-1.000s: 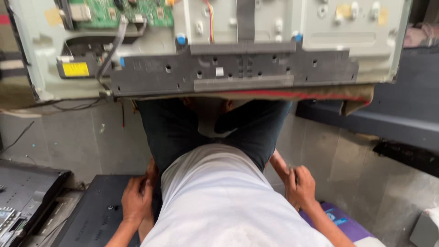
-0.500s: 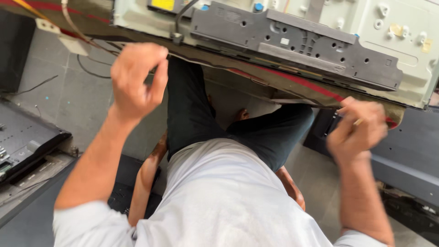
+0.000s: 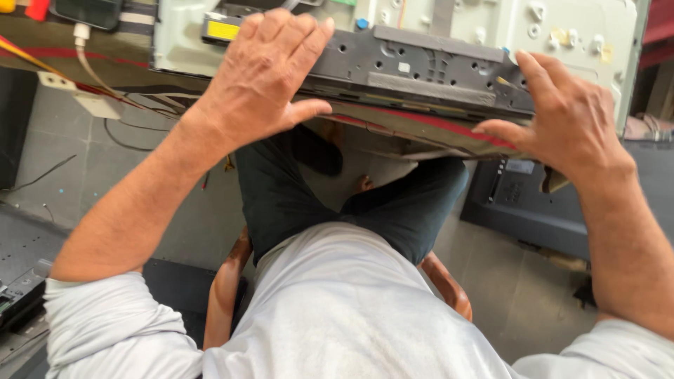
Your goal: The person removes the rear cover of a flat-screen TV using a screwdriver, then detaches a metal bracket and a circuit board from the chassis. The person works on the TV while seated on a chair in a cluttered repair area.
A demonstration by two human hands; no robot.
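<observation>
Both hands, a second ago down beside the seat, now rest on the near edge of the metal panel chassis [image 3: 449,63]: left hand [image 3: 263,74] flat on top, right hand [image 3: 562,116] gripping.
</observation>
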